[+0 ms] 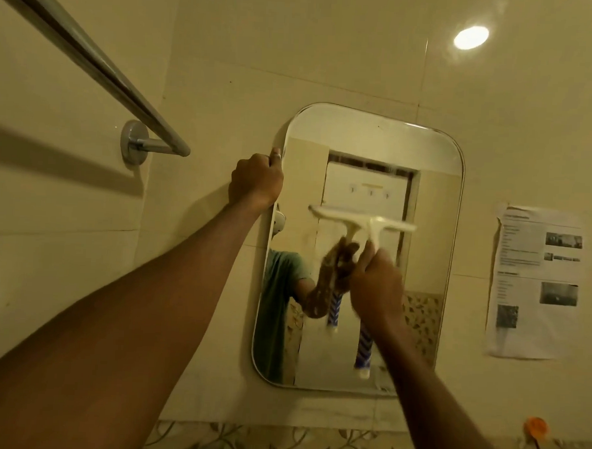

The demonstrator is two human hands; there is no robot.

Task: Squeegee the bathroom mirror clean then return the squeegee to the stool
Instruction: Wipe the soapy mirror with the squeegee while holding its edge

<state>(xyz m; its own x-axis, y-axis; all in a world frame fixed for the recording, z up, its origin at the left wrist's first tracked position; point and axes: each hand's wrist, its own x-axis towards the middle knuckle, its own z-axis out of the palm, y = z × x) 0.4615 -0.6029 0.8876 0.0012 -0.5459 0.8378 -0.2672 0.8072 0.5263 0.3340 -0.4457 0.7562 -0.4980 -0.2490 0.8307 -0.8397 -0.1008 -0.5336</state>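
Observation:
A rounded rectangular mirror [434, 203] hangs on the cream tiled wall. My left hand [256, 180] grips its upper left edge. My right hand [376, 285] is closed around the handle of a white squeegee [376, 226], whose handle is striped blue and white lower down. The blade lies roughly level against the glass, at about the middle of the mirror's height. The mirror reflects the squeegee, the hand and part of a green-shirted torso. The stool is out of view.
A chrome towel bar [91, 59] juts from the wall at upper left, above my left arm. A printed paper sheet [536, 282] is stuck right of the mirror. An orange hook [536, 428] sits below it. A floral tile border [244, 442] runs along the bottom.

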